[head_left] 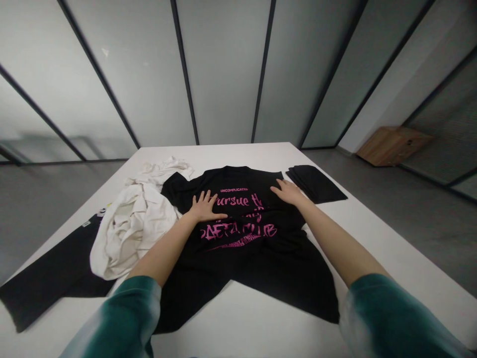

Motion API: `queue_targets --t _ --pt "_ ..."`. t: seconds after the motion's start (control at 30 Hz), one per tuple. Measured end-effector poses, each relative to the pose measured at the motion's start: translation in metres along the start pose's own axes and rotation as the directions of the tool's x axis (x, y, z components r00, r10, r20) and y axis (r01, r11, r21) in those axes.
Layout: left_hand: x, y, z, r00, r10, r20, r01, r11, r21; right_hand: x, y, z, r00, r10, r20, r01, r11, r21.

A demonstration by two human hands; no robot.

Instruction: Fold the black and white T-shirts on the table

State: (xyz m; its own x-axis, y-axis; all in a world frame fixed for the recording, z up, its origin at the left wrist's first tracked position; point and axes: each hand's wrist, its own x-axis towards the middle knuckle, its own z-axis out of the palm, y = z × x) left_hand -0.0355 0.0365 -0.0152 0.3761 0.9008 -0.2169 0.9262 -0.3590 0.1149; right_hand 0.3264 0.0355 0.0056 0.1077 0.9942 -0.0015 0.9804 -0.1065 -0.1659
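A black T-shirt [238, 258] with pink lettering lies spread on the white table, its neckline toward the far edge and its hem nearer me. Some wrinkles cross the printed part. My left hand [204, 207] rests flat on the chest, fingers spread, covering the start of the lettering. Near the shirt's right sleeve, my right hand [288, 192] lies on the cloth with its fingers apart. Neither hand grips anything.
Crumpled white garments [136, 228] are heaped left of the shirt. Partly beneath them lies another black garment [59, 271]. A folded black stack of cloth [316, 184] sits at the right. Beyond the white table [387, 258], a wooden box [391, 145] stands on the floor.
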Motion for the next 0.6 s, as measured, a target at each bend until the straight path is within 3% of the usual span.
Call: queue_targets --t 0.1,0.17,0.33,0.43,0.6 --pt "-0.002 -0.001 0.005 0.999 -0.014 -0.042 0.013 0.999 -0.034 0.006 -0.012 0.027 0.994 0.035 0.105 -0.031 0.999 -0.039" --pt "0.000 -0.001 0.007 0.998 -0.025 -0.063 0.022 0.999 -0.039 0.009 -0.009 0.037 0.993 0.019 0.114 -0.013 0.999 -0.049" --pt "0.006 0.000 0.009 0.997 -0.033 -0.073 0.033 0.999 -0.005 0.023 -0.001 0.031 0.993 0.021 0.116 -0.012 0.997 -0.079" --pt "0.006 0.000 0.008 0.998 -0.033 -0.058 0.033 0.999 0.006 0.023 -0.017 0.021 0.993 0.021 0.116 -0.009 0.994 -0.109" --pt "0.005 -0.001 0.008 0.997 -0.021 -0.081 0.021 1.000 0.006 -0.007 -0.060 0.033 0.985 -0.148 0.084 0.150 0.988 -0.019"
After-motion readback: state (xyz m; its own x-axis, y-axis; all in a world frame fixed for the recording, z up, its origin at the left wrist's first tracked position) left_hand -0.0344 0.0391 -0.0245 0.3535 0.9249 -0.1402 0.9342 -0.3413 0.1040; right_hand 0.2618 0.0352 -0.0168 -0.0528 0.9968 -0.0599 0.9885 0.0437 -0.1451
